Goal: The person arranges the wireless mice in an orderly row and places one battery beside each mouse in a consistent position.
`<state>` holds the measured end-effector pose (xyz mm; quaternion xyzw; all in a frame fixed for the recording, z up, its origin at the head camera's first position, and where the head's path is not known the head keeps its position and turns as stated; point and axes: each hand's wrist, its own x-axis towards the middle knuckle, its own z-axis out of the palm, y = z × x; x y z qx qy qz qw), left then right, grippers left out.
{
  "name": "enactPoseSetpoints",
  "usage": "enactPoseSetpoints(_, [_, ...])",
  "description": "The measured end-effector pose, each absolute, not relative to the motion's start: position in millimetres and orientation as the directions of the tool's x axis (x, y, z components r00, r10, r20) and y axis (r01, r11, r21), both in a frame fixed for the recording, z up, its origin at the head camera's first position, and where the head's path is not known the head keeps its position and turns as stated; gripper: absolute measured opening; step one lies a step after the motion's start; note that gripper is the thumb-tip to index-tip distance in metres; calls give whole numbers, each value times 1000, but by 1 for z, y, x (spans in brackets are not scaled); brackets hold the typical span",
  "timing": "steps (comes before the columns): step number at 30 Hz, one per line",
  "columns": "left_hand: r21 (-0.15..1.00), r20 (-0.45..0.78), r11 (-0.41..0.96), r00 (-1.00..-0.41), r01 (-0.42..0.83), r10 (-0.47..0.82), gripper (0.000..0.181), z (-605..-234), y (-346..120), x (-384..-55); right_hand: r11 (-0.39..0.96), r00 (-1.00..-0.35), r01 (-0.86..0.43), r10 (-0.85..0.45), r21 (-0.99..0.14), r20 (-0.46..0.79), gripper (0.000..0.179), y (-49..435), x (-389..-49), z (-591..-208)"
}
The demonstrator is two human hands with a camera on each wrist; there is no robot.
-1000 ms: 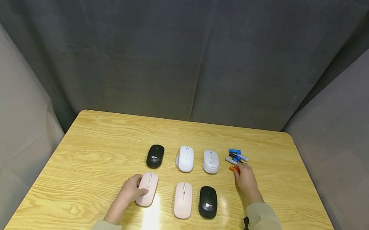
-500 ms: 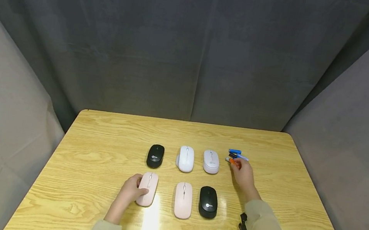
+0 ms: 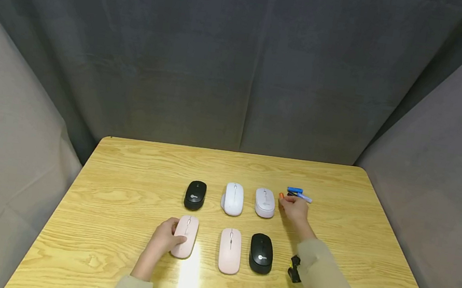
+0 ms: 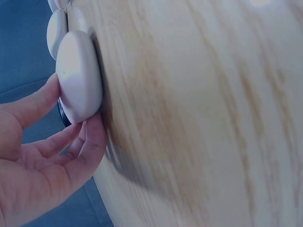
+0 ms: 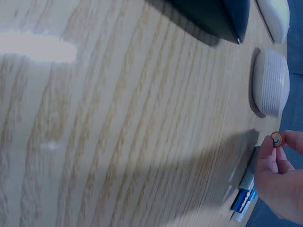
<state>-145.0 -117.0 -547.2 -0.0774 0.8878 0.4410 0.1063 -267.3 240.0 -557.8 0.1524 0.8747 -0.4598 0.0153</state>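
Observation:
In the head view my left hand [image 3: 163,238] grips the left side of a pink computer mouse [image 3: 188,235] on the table. The left wrist view shows the thumb on the top of this mouse [image 4: 78,78] and the fingertips at its lower edge. My right hand [image 3: 297,213] pinches a small orange battery [image 3: 281,196] between thumb and fingertips, beside the rightmost white mouse [image 3: 265,202]. Its round metal end shows in the right wrist view, where the battery [image 5: 278,138] is above the table. Blue batteries [image 3: 295,190] and others lie behind the right hand, which partly hides them.
Other mice stand in two rows: a black one [image 3: 195,195], a white one [image 3: 233,199], a second pink one [image 3: 229,251] and another black one [image 3: 261,253]. The wooden table [image 3: 120,188] ends at a dark curtain [image 3: 177,83], with light cloth at both sides.
My right hand has lifted the orange battery and carried it left, past the other batteries, towards the rightmost white mouse. The left hand stays on the pink mouse.

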Motion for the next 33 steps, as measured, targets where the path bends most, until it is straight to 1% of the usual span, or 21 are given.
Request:
enactPoseSetpoints(6, [765,-265,596,-963,-243,-52,51,-549,-116,-146,593,-942,326,268,-736,-202,26,232,-268,-557])
enactPoseSetpoints(10, [765,-269,593,-961,-250,-58,50,-550,-116,-146,621,-938,334,289,-709,-189,25,230,-267,-559])
enactPoseSetpoints(19, [763,-273,594,-960,-253,-59,51,-549,-116,-146,648,-946,302,292,-699,-138,17,226,-268,-566])
enactPoseSetpoints(28, [774,-260,585,-964,-244,-58,50,-548,-116,-145,664,-932,349,322,-661,-168,20,224,-266,-567])
enactPoseSetpoints(33, [770,-270,585,-961,-254,-62,50,-548,-115,-145,658,-928,358,329,-662,-175,21,223,-266,-565])
